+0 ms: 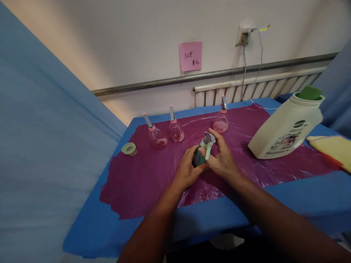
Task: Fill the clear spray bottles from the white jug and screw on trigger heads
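Both hands hold a small green spray bottle [199,157] upright on the purple plastic sheet [142,175]. My left hand [188,170] wraps around the bottle's body from the left. My right hand [223,159] grips it from the right, with fingers at the grey and green spray head [208,140]. Behind them stand three small clear spray bottles with pink collars [157,136] [175,129] [221,120], each with a little pink liquid. A loose pale green cap [129,148] lies at the sheet's left edge.
A large white detergent jug [286,128] with a green insert in its mouth stands at the right. A yellow cloth [333,149] lies far right. The table has a blue cover [301,197]. A blue curtain [41,146] hangs left; radiator [257,89] and wall behind.
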A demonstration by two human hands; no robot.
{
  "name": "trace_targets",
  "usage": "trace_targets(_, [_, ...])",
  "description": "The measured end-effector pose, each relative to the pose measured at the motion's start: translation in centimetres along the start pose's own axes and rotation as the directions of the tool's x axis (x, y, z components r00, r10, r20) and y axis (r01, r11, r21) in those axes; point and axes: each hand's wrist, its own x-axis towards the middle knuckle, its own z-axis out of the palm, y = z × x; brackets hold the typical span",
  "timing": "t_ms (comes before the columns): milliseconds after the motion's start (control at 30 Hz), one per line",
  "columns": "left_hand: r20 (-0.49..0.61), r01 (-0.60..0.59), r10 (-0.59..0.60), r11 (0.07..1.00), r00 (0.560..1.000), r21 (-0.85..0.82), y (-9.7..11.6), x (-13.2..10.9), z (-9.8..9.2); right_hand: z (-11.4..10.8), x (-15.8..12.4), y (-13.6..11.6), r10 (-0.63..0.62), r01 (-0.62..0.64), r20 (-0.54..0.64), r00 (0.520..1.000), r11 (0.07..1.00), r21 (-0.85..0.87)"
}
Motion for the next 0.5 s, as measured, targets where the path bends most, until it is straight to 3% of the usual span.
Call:
trace_targets(100, [0.009,0.007,-0.007,1.0,1.0,0.006,0.2,0.0,0.0,-0.6,0.6,-1.0,-0.005,0.006,-0.052,0.999,1.0,0.022])
trace_targets(233, [0.008,0.006,-0.006,1.0,1.0,0.015,0.1,0.0,0.1,-2.4,1.9,-3.9,-0.107,0.117,-0.084,0.991,0.985,0.126])
trace_targets(367, [0.012,0.041,-0.042,0.999,0.999,0.036,-0.2,-0.1,0.3,-4.2,3.1,-7.1,-0.199,0.218,-0.168,0.965,0.97,0.103])
trace_targets(500, [0.014,0.037,-0.037,0.998,0.999,0.053,-0.2,-0.1,0.4,-4.8,3.0,-8.0,-0.228,0.248,-0.2,0.953,0.966,0.079])
